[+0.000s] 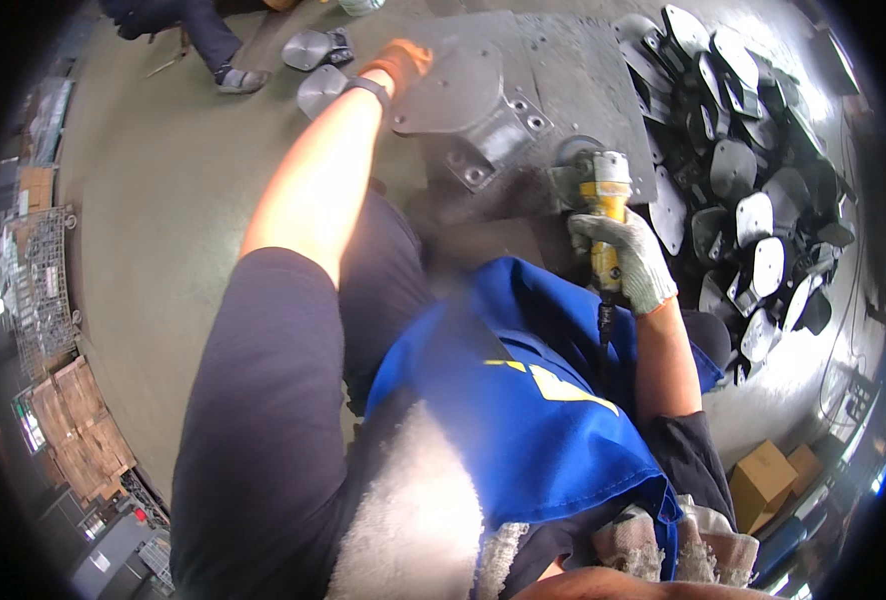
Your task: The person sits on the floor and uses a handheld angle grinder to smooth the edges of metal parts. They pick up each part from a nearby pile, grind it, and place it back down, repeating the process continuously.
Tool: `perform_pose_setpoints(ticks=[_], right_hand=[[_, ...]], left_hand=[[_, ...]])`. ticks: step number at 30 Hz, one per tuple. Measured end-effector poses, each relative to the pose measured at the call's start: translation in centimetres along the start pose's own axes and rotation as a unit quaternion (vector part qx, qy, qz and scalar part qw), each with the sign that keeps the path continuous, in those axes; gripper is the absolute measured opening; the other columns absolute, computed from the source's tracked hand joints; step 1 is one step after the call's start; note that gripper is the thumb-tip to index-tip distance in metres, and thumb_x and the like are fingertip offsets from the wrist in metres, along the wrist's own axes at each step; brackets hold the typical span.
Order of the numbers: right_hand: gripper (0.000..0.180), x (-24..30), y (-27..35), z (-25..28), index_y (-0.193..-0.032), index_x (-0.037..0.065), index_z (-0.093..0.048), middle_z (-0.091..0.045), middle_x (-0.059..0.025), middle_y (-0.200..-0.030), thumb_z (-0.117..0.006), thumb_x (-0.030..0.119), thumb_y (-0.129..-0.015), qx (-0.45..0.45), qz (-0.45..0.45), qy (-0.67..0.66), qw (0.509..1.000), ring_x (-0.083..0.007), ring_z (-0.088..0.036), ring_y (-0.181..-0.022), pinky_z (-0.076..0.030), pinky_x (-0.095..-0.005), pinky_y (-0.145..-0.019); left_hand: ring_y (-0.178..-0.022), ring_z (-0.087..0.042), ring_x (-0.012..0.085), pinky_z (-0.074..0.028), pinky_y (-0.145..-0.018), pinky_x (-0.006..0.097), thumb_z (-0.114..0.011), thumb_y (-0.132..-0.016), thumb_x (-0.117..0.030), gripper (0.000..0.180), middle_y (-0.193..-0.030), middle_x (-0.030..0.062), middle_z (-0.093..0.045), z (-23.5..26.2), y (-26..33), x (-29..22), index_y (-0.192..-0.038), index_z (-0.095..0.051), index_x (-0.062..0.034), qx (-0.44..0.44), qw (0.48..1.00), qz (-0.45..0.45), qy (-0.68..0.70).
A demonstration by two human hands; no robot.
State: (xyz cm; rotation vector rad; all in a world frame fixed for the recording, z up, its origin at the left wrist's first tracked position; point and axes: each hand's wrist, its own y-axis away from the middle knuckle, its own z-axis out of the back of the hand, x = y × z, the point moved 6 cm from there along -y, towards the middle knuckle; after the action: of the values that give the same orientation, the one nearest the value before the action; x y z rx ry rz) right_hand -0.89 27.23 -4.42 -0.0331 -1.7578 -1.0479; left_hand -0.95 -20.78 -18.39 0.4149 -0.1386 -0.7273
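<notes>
My left hand (401, 62), in an orange-tipped glove, presses on a grey metal bracket plate (458, 95) lying on a dark steel work plate (573, 70). My right hand (628, 255), in a grey knit glove, grips a yellow angle grinder (603, 195). The grinder's disc end sits at the near edge of the work plate, just right of the bracket's bolt-hole flange (498, 140). A blue apron (523, 400) covers my lap below.
A large heap of dark rounded metal plates (753, 180) lies at the right. Two similar plates (313, 60) rest on the floor at the top left, near another person's foot (238, 78). A wire cage (38, 290) and wooden pallets (78, 430) stand left; cardboard boxes (763, 480) sit lower right.
</notes>
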Motion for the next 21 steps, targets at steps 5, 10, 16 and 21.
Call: perform_pose_setpoints(ticks=[5, 10, 16, 21], right_hand=[[0.028, 0.9, -2.1, 0.6, -0.115, -0.001, -0.068, -0.071, -0.0089, -0.088, -0.071, 0.015, -0.092, -0.033, 0.033, -0.118, 0.992, -0.0197, -0.069, -0.074, -0.057, -0.0304, -0.070], [0.026, 0.4, -4.6, 2.6, -0.112, -0.001, -0.068, -0.070, -0.0082, -0.090, -0.071, 0.015, -0.091, -0.075, 0.061, -0.121, 0.988, -0.0206, -0.069, -0.074, -0.057, -0.0318, -0.072], [0.029, 0.6, -6.1, 1.1, -0.114, -0.002, -0.069, -0.070, -0.0077, -0.089, -0.073, 0.015, -0.090, -0.063, 0.048, -0.128, 0.989, -0.0188, -0.068, -0.075, -0.057, -0.0314, -0.072], [0.031, 0.5, -7.1, 0.9, -0.116, -0.002, -0.068, -0.071, -0.0083, -0.092, -0.072, 0.015, -0.091, -0.060, 0.035, -0.108, 0.992, -0.0173, -0.068, -0.077, -0.057, -0.0302, -0.073]], left_hand=[[-0.122, -0.064, 0.0301, -0.052, -0.104, 0.043, -0.039, -0.105, -0.030, 0.039, -0.133, 0.0075, -0.067, 1.5, 0.9, -1.7, -0.132, -0.065, -0.0206, -0.017, 0.985, -0.131, -0.112], [-0.096, -0.071, 0.0275, -0.056, -0.087, 0.038, -0.059, -0.095, -0.023, 0.027, -0.101, 0.0100, -0.076, 10.6, 11.1, 0.3, -0.115, -0.073, -0.0132, -0.134, 0.972, -0.179, -0.069], [-0.108, -0.068, 0.0368, -0.054, -0.095, 0.042, -0.057, -0.095, -0.027, 0.028, -0.109, 0.0172, -0.074, 15.7, 16.0, 13.5, -0.109, -0.070, -0.0062, -0.184, 0.977, -0.054, -0.089], [-0.104, -0.069, 0.0372, -0.053, -0.092, 0.043, -0.063, -0.089, -0.043, 0.047, -0.110, 0.0211, -0.074, 11.1, 12.8, 27.9, -0.104, -0.071, 0.0005, -0.195, 0.944, 0.217, 0.153]])
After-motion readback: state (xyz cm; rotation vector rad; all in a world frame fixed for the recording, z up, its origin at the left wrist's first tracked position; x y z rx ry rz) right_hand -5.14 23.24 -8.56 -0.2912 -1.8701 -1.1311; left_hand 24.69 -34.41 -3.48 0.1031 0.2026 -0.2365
